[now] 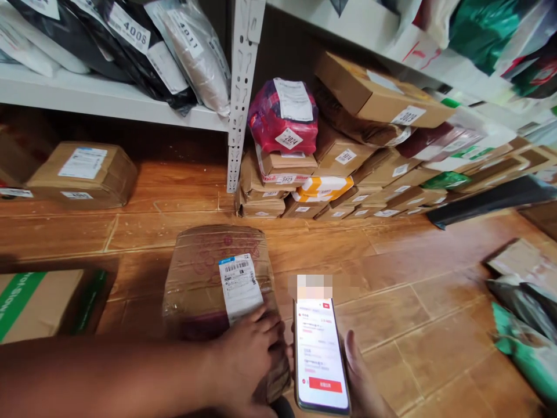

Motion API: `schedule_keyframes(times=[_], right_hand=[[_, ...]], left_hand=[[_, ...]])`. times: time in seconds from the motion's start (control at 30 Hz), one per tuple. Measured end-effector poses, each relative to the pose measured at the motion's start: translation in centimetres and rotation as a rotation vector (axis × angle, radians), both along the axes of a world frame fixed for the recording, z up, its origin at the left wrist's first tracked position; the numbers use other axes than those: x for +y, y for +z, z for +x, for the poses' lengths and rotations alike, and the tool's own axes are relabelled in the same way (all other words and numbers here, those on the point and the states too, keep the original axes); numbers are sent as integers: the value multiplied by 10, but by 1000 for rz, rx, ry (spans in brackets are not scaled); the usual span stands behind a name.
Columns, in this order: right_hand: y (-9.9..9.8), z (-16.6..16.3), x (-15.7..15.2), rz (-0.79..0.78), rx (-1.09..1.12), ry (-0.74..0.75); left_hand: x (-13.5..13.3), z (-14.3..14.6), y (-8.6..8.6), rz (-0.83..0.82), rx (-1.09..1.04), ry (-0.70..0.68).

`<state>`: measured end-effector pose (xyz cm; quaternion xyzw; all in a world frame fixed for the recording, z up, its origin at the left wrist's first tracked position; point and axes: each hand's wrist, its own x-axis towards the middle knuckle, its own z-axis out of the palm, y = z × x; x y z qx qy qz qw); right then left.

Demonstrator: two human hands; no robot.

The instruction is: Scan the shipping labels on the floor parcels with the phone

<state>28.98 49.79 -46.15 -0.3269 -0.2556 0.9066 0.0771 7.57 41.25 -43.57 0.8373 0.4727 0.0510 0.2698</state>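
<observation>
One right hand (364, 377) has its grip round a lit-up phone (321, 354), left hand (246, 357)'s just lying open on that beat-up carton (200, 276), which I see sitting on the wood floor (413, 342) near some stacked parcels (342, 154).

We're losing the top of the phone (322, 354) to pixelation and part of the label (240, 284) under our left fingers (266, 325).
</observation>
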Motion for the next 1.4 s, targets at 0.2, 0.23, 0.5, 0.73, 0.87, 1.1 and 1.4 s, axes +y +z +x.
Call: schedule_keyframes(times=[0.2, 0.23, 0.5, 0.73, 0.87, 1.1, 1.4], right_hand=[[1, -17, 0, 160, -22, -147], [1, -20, 0, 171, -35, -154], [2, -39, -8, 287, -68, -156], [2, -42, -10, 382, -69, -110], [1, -41, -10, 407, -109, -99], [-5, -36, -12, 448, -193, -79], [-4, -39, -14, 442, -166, -29]], left_hand=[[-59, -25, -4, 97, 124, 207], [-68, -30, -11, 130, 172, 274], [-81, -58, -43, 409, 277, 385], [-62, -61, -30, 468, 330, 244], [-56, -57, -26, 336, 381, 213], [-55, -54, -23, 166, 326, 279], [-50, -56, -13, 136, 297, 298]])
